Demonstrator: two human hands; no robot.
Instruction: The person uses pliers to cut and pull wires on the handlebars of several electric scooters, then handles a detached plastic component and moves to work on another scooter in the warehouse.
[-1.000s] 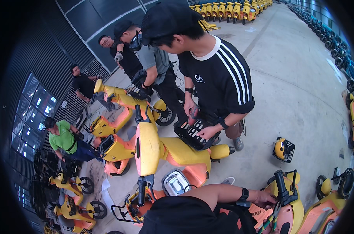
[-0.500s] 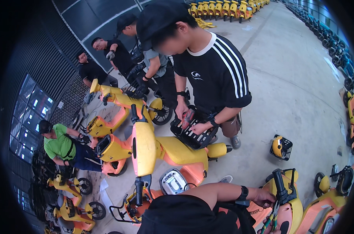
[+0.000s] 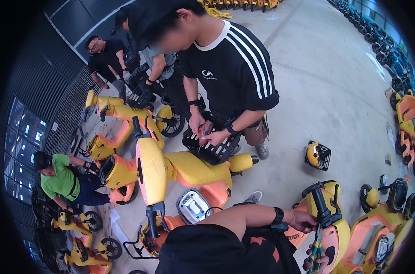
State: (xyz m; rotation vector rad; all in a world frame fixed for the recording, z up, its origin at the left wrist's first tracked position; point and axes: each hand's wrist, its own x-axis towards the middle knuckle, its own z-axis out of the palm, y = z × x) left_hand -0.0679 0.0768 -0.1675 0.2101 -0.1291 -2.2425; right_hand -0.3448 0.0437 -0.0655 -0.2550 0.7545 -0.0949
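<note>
My left hand [image 3: 303,222] reaches across from the left, a dark watch on its wrist. Its fingers are pinched beside the black handlebar grip [image 3: 320,203] of a yellow and pink scooter [image 3: 339,234]; what lies between them is too small to make out. Just below, at the lower edge, my right hand [image 3: 324,260] is closed round pliers [image 3: 315,256] with green and yellow handles. The metal jaws point up, close to the left fingertips and the underside of the handlebar. Whether the jaws touch anything is unclear.
A co-worker [image 3: 230,68] facing me holds a red power tool [image 3: 204,131] over a black basket [image 3: 212,153] on another scooter [image 3: 152,171]. A basket with a yellow helmet [image 3: 313,155] sits on the floor. More scooters [image 3: 376,237] stand at the right; other people work at the left.
The whole view has shifted, so most things sit further left. My right hand and the pliers have come up a little and show more fully; the left hand stays by the grip.
</note>
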